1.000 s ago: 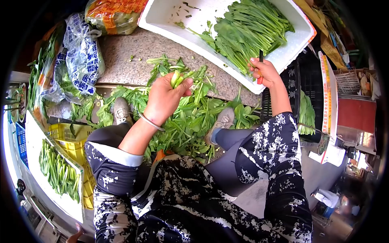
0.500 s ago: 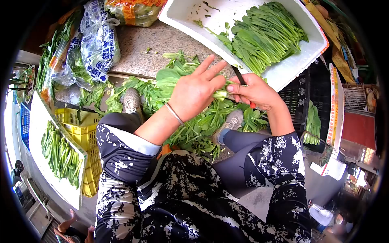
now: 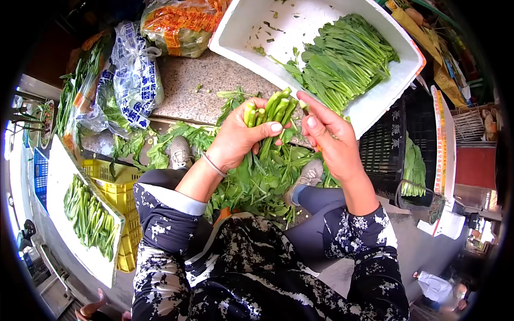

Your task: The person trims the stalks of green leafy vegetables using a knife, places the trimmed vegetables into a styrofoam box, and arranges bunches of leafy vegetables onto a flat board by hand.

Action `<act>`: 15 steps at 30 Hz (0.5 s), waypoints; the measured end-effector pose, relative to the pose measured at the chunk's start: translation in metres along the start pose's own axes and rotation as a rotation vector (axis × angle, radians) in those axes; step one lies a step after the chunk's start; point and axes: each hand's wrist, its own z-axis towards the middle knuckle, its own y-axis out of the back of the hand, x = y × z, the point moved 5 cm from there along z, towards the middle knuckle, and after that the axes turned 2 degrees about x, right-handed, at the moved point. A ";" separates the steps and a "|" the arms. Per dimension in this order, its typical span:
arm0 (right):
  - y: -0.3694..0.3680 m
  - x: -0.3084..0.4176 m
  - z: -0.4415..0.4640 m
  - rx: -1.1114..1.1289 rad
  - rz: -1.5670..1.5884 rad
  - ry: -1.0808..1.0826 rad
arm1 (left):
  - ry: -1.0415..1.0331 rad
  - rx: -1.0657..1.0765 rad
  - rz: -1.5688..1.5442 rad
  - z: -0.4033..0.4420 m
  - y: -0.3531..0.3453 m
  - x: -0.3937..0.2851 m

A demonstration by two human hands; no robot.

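My left hand [image 3: 235,131] is closed round a bunch of leafy green stalks [image 3: 276,109], its cut ends pointing up and its leaves hanging below the fist. Close on its right, my right hand [image 3: 331,134] is closed on a small knife [image 3: 319,147]; only an orange-red bit of it shows, the rest being mostly hidden by the fingers. A pale stalk end [image 3: 303,105] stands at the right fingertips. Loose greens [image 3: 257,179] lie heaped on the ground below, between my shoes.
Ahead is a white foam box [image 3: 241,32] with greens laid in rows [image 3: 348,59]. Plastic bags of vegetables [image 3: 136,80] rest at upper left. A white foam tray [image 3: 64,134] with greens leans on yellow crates [image 3: 126,179] at left. A black crate [image 3: 383,144] stands right.
My left hand has turned, so the stalk ends now point up instead of right. My right hand has lowered slightly and opened out from the bunch; the dark blade is no longer plainly seen.
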 end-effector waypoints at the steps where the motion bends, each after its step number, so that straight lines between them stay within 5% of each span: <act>1: -0.003 0.002 0.000 -0.012 -0.051 0.051 | -0.007 0.004 -0.016 0.000 -0.001 0.000; 15: 0.006 0.006 0.003 -0.106 -0.379 0.197 | -0.049 -0.050 0.039 0.006 0.003 0.006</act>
